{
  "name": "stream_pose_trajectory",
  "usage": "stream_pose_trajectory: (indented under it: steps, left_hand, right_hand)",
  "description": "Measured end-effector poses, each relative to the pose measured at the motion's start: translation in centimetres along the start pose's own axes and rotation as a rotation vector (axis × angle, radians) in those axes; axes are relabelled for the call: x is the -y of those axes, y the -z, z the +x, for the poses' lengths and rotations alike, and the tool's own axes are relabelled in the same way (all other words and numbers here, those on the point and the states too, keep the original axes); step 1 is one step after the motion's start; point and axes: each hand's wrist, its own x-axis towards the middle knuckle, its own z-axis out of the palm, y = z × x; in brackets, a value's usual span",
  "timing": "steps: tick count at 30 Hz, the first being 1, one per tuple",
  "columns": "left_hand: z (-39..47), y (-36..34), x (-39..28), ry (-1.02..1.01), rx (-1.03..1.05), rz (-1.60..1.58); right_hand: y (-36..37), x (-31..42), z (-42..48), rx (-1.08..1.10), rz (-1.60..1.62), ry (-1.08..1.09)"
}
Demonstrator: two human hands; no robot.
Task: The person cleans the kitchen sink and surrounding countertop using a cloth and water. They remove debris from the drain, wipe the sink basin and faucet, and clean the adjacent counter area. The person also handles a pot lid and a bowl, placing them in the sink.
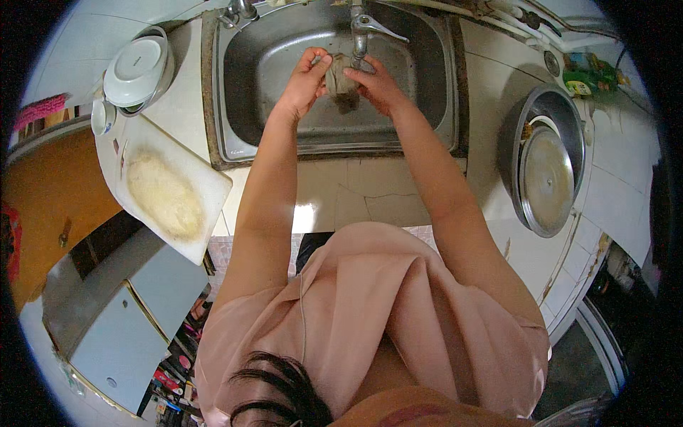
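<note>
My left hand point(307, 82) pinches the upper left edge of a wet-looking greyish-beige cloth point(341, 80) between thumb and fingers. On its other side, my right hand point(381, 88) has the thumb against the cloth, with the fingers partly hidden beneath the spout. The cloth hangs bunched, its lower end darker, over the stainless steel sink point(243, 91). Right above my hands is a metal faucet point(360, 40) with its lever pointing right. Whether water runs from it I cannot tell.
A white plastic cutting board point(216, 197), stained in the middle, juts past the counter edge at left. Behind it are stacked bowls point(136, 69) and a small cup point(102, 116). At right, a metal basin point(525, 107) holds a round lid point(548, 171). A second tap point(243, 9) stands back left.
</note>
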Motion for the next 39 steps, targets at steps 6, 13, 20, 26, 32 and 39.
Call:
stream_pose_trajectory:
  steps: [6, 13, 20, 26, 32, 39]
  left_hand:
    - [-1.0, 1.2, 0.0, -0.046, -0.123, -0.174]
    - [0.2, -0.2, 2.0, -0.147, -0.233, -0.097]
    - [-1.0, -4.6, 0.7, 0.048, -0.034, -0.397]
    - [1.9, 2.7, 3.9, -0.032, -0.317, -0.567]
    - [2.5, 0.8, 6.7, 0.263, -0.182, -0.589]
    - [4.4, 1.2, 9.2, 0.123, -0.289, -0.544]
  right_hand:
    - [2.1, 1.2, 1.6, 0.133, -0.269, 0.084]
    - [2.6, -0.5, 3.1, 0.002, 0.371, 0.090]
    - [2.0, -5.5, 4.0, 0.079, 0.422, -0.254]
    - [-0.4, -3.3, 3.0, 0.065, 0.665, -0.319]
    - [-5.6, -4.2, 2.2, -0.165, -0.094, 0.341]
    - [-6.4, -3.1, -3.3, -0.064, -0.764, 0.562]
